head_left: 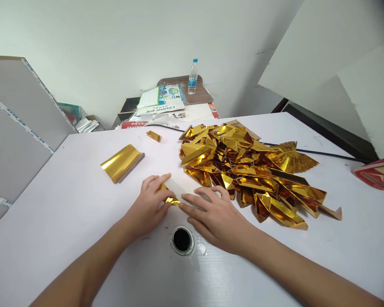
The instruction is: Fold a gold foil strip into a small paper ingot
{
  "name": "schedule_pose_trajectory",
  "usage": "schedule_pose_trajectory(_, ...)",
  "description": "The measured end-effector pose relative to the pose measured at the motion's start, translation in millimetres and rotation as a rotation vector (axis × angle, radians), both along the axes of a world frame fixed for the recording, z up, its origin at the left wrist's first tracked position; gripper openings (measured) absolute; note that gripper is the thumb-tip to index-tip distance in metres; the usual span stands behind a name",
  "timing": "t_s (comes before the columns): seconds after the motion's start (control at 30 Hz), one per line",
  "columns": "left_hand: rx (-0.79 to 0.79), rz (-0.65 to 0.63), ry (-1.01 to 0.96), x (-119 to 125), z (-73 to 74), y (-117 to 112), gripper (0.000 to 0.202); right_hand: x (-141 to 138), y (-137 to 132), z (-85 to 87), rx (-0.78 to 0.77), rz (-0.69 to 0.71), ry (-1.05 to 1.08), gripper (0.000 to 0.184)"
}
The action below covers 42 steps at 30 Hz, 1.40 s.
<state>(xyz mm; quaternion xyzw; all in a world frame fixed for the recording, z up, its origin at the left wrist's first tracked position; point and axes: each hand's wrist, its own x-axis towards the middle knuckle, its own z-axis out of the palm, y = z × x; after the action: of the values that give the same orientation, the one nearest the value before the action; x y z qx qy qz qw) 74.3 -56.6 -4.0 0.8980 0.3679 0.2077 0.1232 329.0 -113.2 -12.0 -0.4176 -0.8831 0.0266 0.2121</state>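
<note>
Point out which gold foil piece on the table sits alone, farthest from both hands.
The small folded gold foil piece near the table's far edge. It lies apart from the big heap of folded gold foil pieces and beyond the curled stack of flat gold foil sheets.
</note>
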Motion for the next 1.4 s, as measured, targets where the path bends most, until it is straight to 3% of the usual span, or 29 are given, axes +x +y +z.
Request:
schedule_pose_trajectory(0.13,0.088,-0.211,0.123,-9,5.8,1,0.044,1,1,-1.7,0.019,-0.004,-0.003,0.03)
schedule_pose_trajectory(0.27,0.003,-0.283,0.185,-13,12.7,0,0.053,1,6,-1.4,0.073,-0.099,-0.064,0.029)
schedule_pose_trajectory(0.47,-0.044,-0.152,0.213,4,12.4,-22,0.041,-6,15,-0.1,0.11,-0.228,-0.107,0.03)
schedule_pose_trajectory(0.57,-0.031,-0.043,0.2,12,6.0,-34,0.051,-6,17,-0.3,0.061,-0.103,-0.037,0.032)
schedule_pose_trajectory(0.67,-0.081,-0.019,0.169,12,4.2,-36,0.059,-4,19,-0.3,-0.074,0.005,0.053,0.037)
schedule_pose_trajectory(0.83,-0.238,-0.107,0.098,-3,11.3,-21,0.046,-3,25,-1.0,-0.15,-0.036,0.072,0.031)
schedule_pose_trajectory(1.13,-0.015,-0.226,0.12,0,6.1,-11,0.028,-3,33,-2.8,-0.046,-0.006,-0.017,0.021)
schedule_pose_trajectory(1.23,0.0,-0.263,0.112,4,10.2,-14,0.018,-6,34,-6.0,-0.044,-0.077,0.019,0.026)
schedule_pose_trajectory(1.4,-0.031,-0.258,0.106,4,14.7,-16,0.018,-12,35,-9.5,-0.079,-0.205,0.031,0.04)
